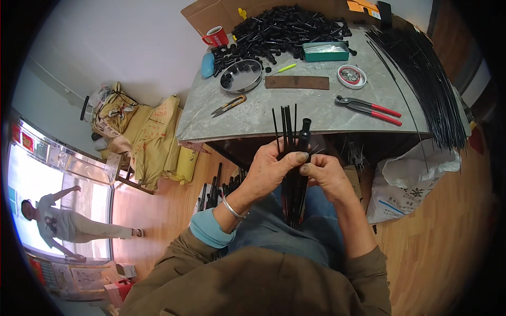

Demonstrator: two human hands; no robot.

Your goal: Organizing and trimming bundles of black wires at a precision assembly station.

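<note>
The person's left hand (276, 166) holds a bundle of black rods (287, 126) and a thicker black tube (305, 129) over the lap, before the table (295, 113); the right hand (328, 176) is curled against the bundle, its exact grip hidden. A round pan (249, 79) contains black caps, a green box (329, 56) pale thin sticks, a white dish (340, 74) small metal pieces. Pale lettering marks a red mug (217, 37); dark characters mark a white sack (403, 181).
</note>
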